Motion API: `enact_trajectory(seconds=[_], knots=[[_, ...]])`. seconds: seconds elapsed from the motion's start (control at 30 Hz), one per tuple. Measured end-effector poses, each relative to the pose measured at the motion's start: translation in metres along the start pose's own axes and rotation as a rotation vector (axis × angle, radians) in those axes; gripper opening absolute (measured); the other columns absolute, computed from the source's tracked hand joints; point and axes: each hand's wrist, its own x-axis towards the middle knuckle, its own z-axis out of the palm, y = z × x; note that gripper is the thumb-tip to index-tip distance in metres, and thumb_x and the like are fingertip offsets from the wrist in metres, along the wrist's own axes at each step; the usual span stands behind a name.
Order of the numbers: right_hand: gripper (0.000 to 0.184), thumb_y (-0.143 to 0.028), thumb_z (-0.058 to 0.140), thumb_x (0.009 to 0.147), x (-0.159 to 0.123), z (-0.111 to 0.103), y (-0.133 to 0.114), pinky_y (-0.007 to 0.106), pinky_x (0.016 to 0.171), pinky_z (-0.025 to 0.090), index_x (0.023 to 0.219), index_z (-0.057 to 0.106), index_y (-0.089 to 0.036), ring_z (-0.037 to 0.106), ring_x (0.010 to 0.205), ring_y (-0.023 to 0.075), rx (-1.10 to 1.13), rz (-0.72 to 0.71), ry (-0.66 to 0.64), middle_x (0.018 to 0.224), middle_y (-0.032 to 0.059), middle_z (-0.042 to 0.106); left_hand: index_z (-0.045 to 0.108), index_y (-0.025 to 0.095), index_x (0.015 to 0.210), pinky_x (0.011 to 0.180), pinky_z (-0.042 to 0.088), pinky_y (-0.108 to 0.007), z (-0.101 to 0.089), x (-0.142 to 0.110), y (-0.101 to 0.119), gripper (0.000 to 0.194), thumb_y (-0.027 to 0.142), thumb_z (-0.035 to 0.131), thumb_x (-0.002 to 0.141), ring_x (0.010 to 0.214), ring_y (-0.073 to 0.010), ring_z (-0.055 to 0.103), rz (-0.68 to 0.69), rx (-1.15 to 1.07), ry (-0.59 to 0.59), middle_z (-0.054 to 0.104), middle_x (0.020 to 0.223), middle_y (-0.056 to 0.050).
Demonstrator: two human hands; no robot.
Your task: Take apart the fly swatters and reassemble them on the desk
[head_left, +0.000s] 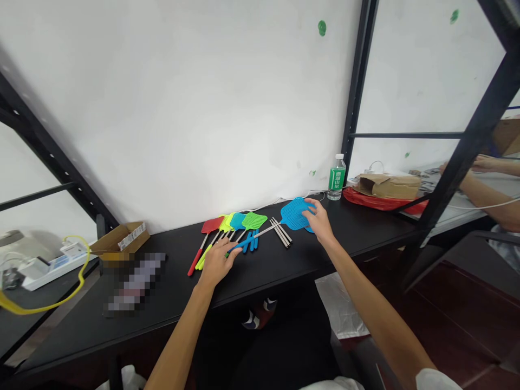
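Observation:
My left hand point(217, 262) is closed around the blue handle of a fly swatter point(293, 214) with a metal shaft. At its other end, my right hand point(320, 221) grips the edge of the perforated blue head, tilted above the black table. Part of another blue head shows under it. Beside my left hand lie finished-looking swatters in a row: a red one point(212, 225), yellow ones, a blue one point(236, 221) and a green one point(255, 220). Several loose blue handles point(252, 242) and metal rods point(281, 234) lie between my hands, nearer the wall.
A water bottle point(336, 177) stands against the wall by a black upright post. At left are an open cardboard box point(122, 241), a blurred-out item point(136, 284) and a power strip point(52, 271). Another person's arms point(487, 187) show at right, beyond the frame.

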Motion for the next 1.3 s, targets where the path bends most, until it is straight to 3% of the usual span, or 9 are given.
enact_trajectory(seconds=[0.27,0.5,0.73,1.0,1.2,1.3], knots=[[0.055,-0.029,0.056,0.067,0.005,0.0001,0.007,0.028,0.057,0.049,0.121,0.058,-0.02,0.062,0.069,0.0194,0.065,-0.056,-0.022,0.095,0.0056,0.069,0.071,0.021,0.102,0.075,0.048,-0.031,0.0,-0.0002,0.0003,0.033,0.045,0.051,0.095,0.087,-0.02,0.062,0.004,0.006,-0.012,0.064,0.088,-0.005],[0.052,-0.027,0.057,0.067,0.0042,0.0018,0.0067,0.034,0.075,0.051,0.118,0.06,-0.02,0.062,0.101,0.0268,0.009,-0.087,0.007,0.107,0.008,0.068,0.071,0.021,0.101,0.076,0.048,-0.031,0.0008,-0.0017,-0.0024,0.034,0.047,0.052,0.094,0.086,-0.0198,0.062,-0.013,0.0,-0.01,0.064,0.087,-0.005],[0.052,-0.028,0.056,0.07,0.0025,0.002,0.0058,0.038,0.085,0.05,0.121,0.059,-0.02,0.059,0.112,0.0275,-0.02,-0.102,-0.005,0.116,0.0083,0.066,0.072,0.02,0.101,0.074,0.048,-0.03,-0.0003,-0.002,-0.0019,0.037,0.049,0.05,0.094,0.083,-0.0188,0.061,-0.013,-0.003,-0.016,0.064,0.086,-0.006],[0.055,-0.029,0.056,0.072,-0.0018,0.0024,0.0015,0.032,0.07,0.056,0.126,0.058,-0.019,0.056,0.119,0.03,-0.077,-0.056,-0.02,0.121,0.0117,0.063,0.073,0.021,0.103,0.074,0.048,-0.03,-0.0019,-0.0015,-0.0028,0.037,0.049,0.051,0.093,0.085,-0.0192,0.061,-0.007,0.023,-0.034,0.062,0.087,-0.006],[0.063,-0.03,0.059,0.073,-0.0018,0.0047,0.006,0.025,0.046,0.053,0.134,0.053,-0.017,0.066,0.097,0.0274,-0.102,0.055,-0.058,0.135,0.0169,0.055,0.073,0.02,0.103,0.076,0.048,-0.03,0.0,-0.0022,-0.0037,0.036,0.048,0.052,0.093,0.085,-0.0186,0.061,0.0,0.02,-0.019,0.062,0.088,-0.006],[0.063,-0.029,0.06,0.073,-0.0025,0.0061,0.0066,0.023,0.045,0.054,0.135,0.054,-0.017,0.062,0.107,0.0297,-0.104,0.041,-0.061,0.137,0.0168,0.053,0.073,0.021,0.102,0.074,0.047,-0.029,-0.0004,-0.0023,-0.0031,0.036,0.048,0.051,0.094,0.082,-0.0179,0.06,0.008,0.021,-0.025,0.062,0.086,-0.005]])
